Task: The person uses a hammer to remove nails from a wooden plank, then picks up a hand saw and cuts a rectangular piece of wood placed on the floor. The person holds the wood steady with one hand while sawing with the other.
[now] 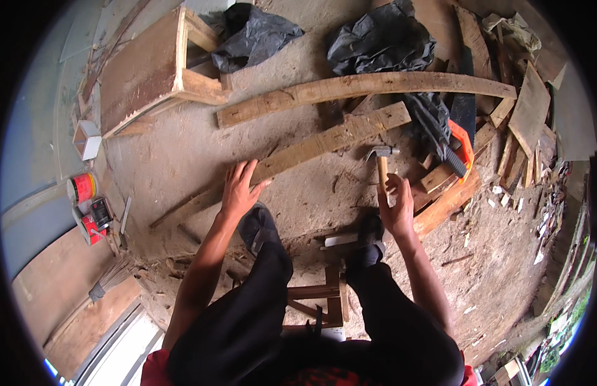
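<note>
My left hand (237,192) has its fingers spread and lies on the near end of a long wooden plank (337,140), which slants up to the right across the dirt floor. The fingers of my right hand (397,207) are closed on the wooden handle of a claw hammer (383,168). The hammer's metal head points away from me, just below the plank's far end, and the lower handle is hidden by my hand. Beyond it, a longer, thicker wooden beam (369,84) lies on the ground.
An orange-handled saw (464,151) and a split log (448,204) lie at right, before piled scrap wood (530,109). Black plastic sheets (382,40) and a wooden cabinet frame (141,74) stand beyond. Paint cans (83,187) line the left wall. A wooden stool (334,296) shows between my legs.
</note>
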### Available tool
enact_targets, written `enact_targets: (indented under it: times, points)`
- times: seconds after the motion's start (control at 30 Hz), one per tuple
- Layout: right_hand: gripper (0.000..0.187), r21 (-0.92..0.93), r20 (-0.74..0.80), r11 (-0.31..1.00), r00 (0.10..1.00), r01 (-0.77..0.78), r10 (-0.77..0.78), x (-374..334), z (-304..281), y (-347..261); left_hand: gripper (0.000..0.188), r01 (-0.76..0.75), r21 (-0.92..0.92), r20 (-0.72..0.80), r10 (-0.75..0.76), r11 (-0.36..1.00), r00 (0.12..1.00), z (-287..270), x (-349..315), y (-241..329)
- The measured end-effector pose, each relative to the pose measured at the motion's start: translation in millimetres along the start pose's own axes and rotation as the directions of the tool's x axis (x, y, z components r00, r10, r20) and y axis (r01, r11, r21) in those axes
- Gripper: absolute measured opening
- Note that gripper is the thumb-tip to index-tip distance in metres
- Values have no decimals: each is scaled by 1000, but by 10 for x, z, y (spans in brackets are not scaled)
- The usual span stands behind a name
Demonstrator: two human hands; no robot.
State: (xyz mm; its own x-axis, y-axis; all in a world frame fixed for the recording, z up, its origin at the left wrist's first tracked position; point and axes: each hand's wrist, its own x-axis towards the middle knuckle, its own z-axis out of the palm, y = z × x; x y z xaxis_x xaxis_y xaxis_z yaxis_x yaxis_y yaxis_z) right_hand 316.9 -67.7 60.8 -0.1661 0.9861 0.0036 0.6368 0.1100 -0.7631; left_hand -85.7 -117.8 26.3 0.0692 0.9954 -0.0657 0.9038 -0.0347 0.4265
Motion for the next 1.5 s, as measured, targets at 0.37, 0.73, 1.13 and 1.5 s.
enact_targets:
  times: [0.37, 0.73, 1.13, 1.5]
  points:
    - [39, 102, -155, 990, 982, -92, 107, -71, -135, 163, 66, -244, -19, 39, 245, 969, 969, -98, 740, 824]
    - [40, 83, -165, 990, 978, -113, 125, -122, -216, 284, 60, -238, 71, 96, 230, 969, 968, -70, 2227, 591]
    - [40, 96, -149, 992, 984, -86, 100, -62, -234, 285, 15, -277, 2, -123, 275, 961, 954, -165, 2020, 98]
    - [40, 253, -5, 944, 975, -213, 222, -124, -181, 17, 16, -346, -421, -61, 354, 839, 933, -59, 1483, 1226]
